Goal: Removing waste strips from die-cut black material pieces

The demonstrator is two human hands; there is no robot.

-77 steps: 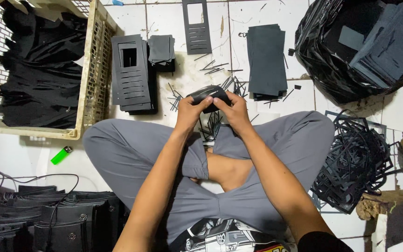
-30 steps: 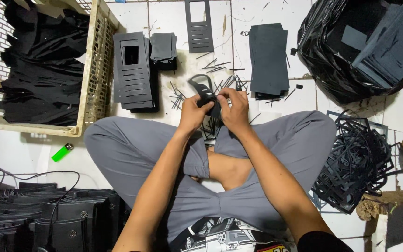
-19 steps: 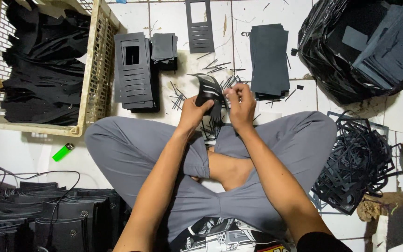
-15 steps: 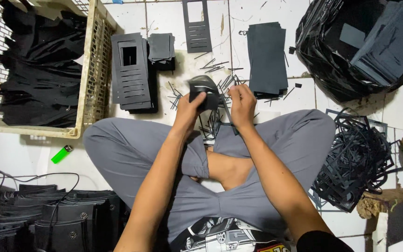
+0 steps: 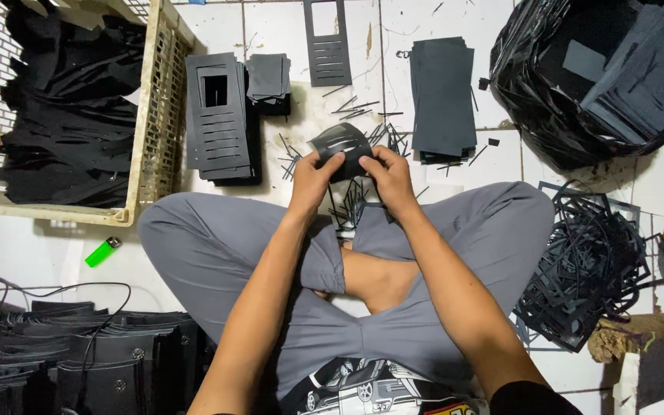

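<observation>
Fingers: both sets closed in a pinch on one black slotted sheet (image 5: 340,147), which bows upward between them, centre of the frame just above the knees.
Left hand (image 5: 313,175): thumb and fingers (image 5: 323,159) clamp the sheet's left edge.
Right hand (image 5: 390,175): fingers (image 5: 378,157) clamp its right edge, thumb on top.
Sheet's place: off the floor, held between the two hands, over the litter of thin black strips (image 5: 347,115).
Done, by the look of it: a stack of slotted panels (image 5: 218,115) and a small pile of cut squares (image 5: 267,77) sit upper left of centre; black offcuts fill the crate (image 5: 155,115) at upper left.
Left, by the look of it: a stack of plain dark sheets (image 5: 443,96) at upper centre-right, more in the black bag (image 5: 532,92) at upper right.
Nearby: tangled frames (image 5: 585,261) at right; green lighter (image 5: 102,251) at left on the tiled floor (image 5: 501,161).
</observation>
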